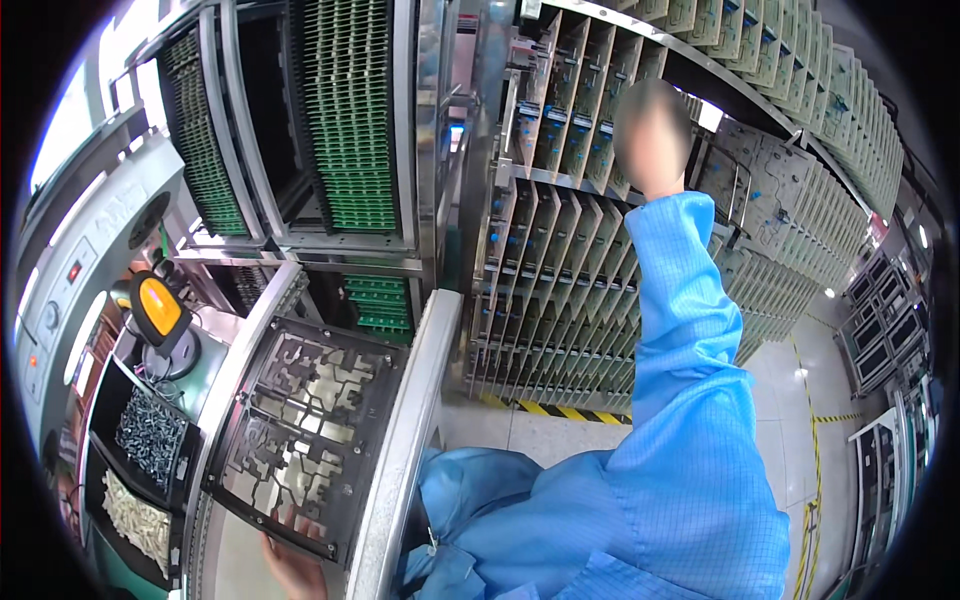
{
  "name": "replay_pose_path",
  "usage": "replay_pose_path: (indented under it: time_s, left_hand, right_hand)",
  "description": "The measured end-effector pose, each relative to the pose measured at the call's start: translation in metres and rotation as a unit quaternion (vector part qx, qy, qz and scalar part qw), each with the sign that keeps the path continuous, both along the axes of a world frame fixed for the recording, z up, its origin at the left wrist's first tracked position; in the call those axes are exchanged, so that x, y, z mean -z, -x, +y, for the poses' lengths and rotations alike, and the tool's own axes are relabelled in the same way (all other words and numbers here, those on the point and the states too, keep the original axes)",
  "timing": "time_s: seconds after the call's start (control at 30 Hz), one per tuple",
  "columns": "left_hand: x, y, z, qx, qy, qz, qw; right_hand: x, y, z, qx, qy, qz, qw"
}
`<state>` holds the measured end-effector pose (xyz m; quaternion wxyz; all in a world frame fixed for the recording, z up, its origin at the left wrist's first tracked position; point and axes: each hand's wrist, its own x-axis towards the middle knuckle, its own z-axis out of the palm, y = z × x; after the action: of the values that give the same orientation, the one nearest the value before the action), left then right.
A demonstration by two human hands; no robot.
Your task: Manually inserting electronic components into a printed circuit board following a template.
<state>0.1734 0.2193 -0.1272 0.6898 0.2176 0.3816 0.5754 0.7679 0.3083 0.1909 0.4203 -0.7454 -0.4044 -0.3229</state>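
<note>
My left hand [295, 568] is at the near edge of a black fixture plate [345, 490], its fingers curled at the plate's rim. The plate has irregular cut-outs and lies on a rail-sided conveyor track [400, 465]. My right arm, in a blue sleeve, stretches forward to a tall rack of upright panels [560, 240]. At its end my right hand [655, 150] is blurred in front of the upper tier, so its fingers and anything in them cannot be made out.
Left of the track, black bins hold dark screws [150, 437] and pale small parts [135, 520]. A yellow-and-black handheld scanner [158, 308] stands behind them. Racks of green circuit boards [345, 120] rise at the back. Yellow-black floor tape [570, 412] runs below the panel rack.
</note>
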Motion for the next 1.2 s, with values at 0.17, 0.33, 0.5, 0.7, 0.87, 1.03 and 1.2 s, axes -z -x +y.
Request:
replay_pose_path:
  time_s: [0.17,0.33,0.5,0.7,0.87,1.03,1.2]
  left_hand:
    - [-0.003,-0.002,0.001,-0.003,-0.006,0.012,1.000]
    - [0.021,0.019,-0.001,-0.176,-0.006,0.150,0.973]
    - [-0.114,-0.037,-0.013,-0.352,-0.182,0.501,0.769]
    - [-0.286,-0.164,0.051,-0.045,-0.535,0.626,0.565]
    - [-0.377,-0.327,0.133,-0.146,-0.717,0.642,0.227]
    - [-0.424,-0.391,0.215,-0.336,-0.660,0.663,0.105]
    - [-0.427,-0.430,0.239,-0.308,-0.698,0.639,0.095]
  right_hand:
    - [0.003,-0.001,0.002,-0.025,-0.045,-0.033,0.998]
    - [0.001,-0.004,0.004,-0.029,-0.055,-0.042,0.997]
    - [0.002,0.002,0.010,-0.021,-0.071,-0.083,0.994]
    - [0.008,-0.006,-0.001,-0.049,-0.124,-0.060,0.989]
    - [0.005,-0.006,0.002,-0.118,-0.139,0.002,0.983]
    - [0.001,0.000,0.003,-0.190,-0.133,0.010,0.973]
    - [0.005,-0.012,0.003,-0.152,-0.116,-0.033,0.981]
